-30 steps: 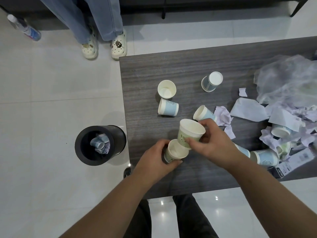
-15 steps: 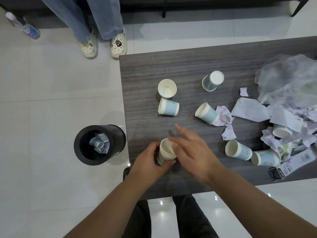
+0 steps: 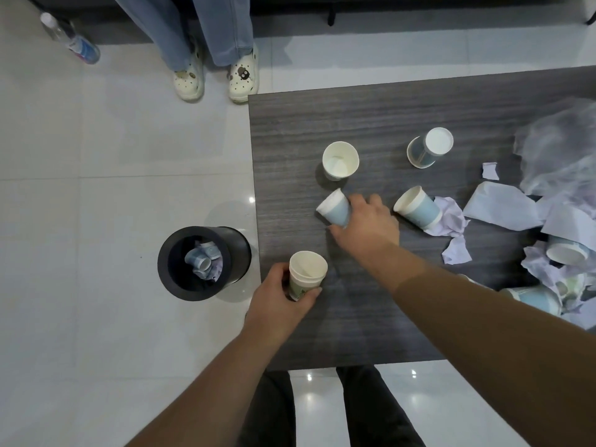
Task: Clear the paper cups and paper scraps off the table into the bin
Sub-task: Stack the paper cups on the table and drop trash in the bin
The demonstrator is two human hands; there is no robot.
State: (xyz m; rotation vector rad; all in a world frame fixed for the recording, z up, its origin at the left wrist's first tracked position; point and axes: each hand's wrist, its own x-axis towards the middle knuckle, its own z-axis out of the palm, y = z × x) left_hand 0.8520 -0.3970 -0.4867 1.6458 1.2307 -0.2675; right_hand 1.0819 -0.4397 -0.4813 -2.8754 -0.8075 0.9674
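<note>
The right hand (image 3: 367, 221) covers the bottom end of the blue cup (image 3: 334, 208), at 3 o'clock of it. The left hand (image 3: 277, 304) hides the low part of the stacked cups (image 3: 304, 272). The right arm hides part of another cup (image 3: 535, 298). The clear plastic bag (image 3: 561, 150) is cut off by the right edge

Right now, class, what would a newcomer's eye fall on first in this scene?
Two bare arms reach over the dark wood-grain table: the left hand grips a stack of nested paper cups at its near-left corner, and the right hand grasps a tipped blue paper cup. A black bin stands on the floor left of the table.
</note>
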